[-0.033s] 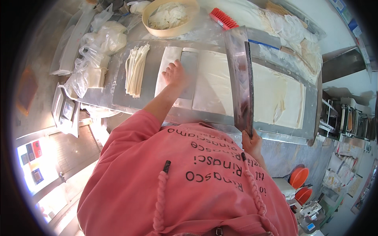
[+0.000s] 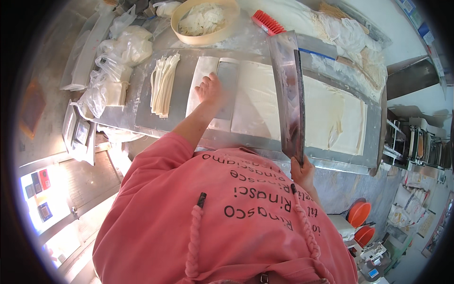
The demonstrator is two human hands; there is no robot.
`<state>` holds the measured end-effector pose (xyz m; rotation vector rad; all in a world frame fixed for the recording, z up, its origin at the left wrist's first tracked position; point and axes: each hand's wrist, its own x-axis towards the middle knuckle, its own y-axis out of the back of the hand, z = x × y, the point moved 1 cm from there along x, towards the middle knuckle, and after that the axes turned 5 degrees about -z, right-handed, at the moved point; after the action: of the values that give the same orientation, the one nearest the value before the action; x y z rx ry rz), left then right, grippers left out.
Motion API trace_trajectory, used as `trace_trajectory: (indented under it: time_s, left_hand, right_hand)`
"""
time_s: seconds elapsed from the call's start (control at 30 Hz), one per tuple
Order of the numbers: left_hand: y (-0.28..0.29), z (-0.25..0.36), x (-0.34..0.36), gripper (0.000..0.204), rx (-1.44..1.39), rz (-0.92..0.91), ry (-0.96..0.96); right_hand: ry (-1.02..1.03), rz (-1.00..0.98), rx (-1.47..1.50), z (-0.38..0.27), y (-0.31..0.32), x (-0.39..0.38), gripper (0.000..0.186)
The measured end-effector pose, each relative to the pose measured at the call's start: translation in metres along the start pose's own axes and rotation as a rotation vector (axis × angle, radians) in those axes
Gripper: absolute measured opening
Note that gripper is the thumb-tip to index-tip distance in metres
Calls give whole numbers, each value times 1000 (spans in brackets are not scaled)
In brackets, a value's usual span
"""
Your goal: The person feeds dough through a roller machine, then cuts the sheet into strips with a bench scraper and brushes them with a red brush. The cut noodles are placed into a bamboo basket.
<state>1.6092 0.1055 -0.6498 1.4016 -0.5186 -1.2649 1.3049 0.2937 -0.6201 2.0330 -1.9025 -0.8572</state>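
Note:
My right hand [image 2: 303, 171] is closed round the near end of a long, broad-bladed noodle knife [image 2: 289, 94]. The blade stands on edge across the pale dough sheet [image 2: 257, 94], running away from me. My left hand [image 2: 208, 90] rests with curled fingers on a white strip of folded dough [image 2: 196, 80] to the left; whether anything is pinched under the fingers is hidden. Just right of that hand lies a flat grey rectangular area [image 2: 228, 90], bordered in white. Further left is a bundle of cut noodle strips [image 2: 163, 87].
More dough sheet [image 2: 333, 116] lies right of the knife, on the metal-topped table [image 2: 151, 120]. Behind stand a round wooden tub [image 2: 176, 28] with pale scraps and a red brush [image 2: 268, 22]. Plastic bags [image 2: 127, 45] crowd the far left. Orange-red round objects [image 2: 359, 214] are at the lower right.

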Motion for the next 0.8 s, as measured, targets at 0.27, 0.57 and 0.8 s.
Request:
trace_trajectory:
  time_s: [0.27,0.57,0.8]
  left_hand:
    - [4,-44,34,25,-731,-228,-231]
    - [-60,11,57,28,-448,-360,-298]
    - [-21,19,29,31,-223,-289,-419]
  right_hand:
    - [-6,143,34,-27,-9,-17,16]
    - [-226,189,99,-61,-47,-15,21]
    - [-201,192,62,-81,-72,-5,20]
